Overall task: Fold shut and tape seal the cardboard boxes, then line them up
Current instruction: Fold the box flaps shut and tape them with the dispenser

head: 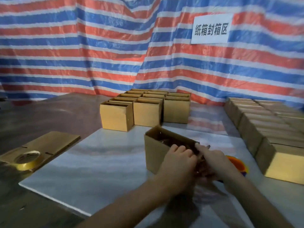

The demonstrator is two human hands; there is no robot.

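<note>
Beneath a striped tarp (82,46), on the surface (98,162), the left hand (179,159) curls over the near rim of the box (154,155) while the right hand (213,160) presses straight-fingered, seemingly steadying it to fold flaps.

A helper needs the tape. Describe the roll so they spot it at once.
Left of the white board lies a flattened cardboard sheet. The tape roll rests on its near end. It is round, golden-glossy and hollow-centred, unlike the square boxes.
</note>
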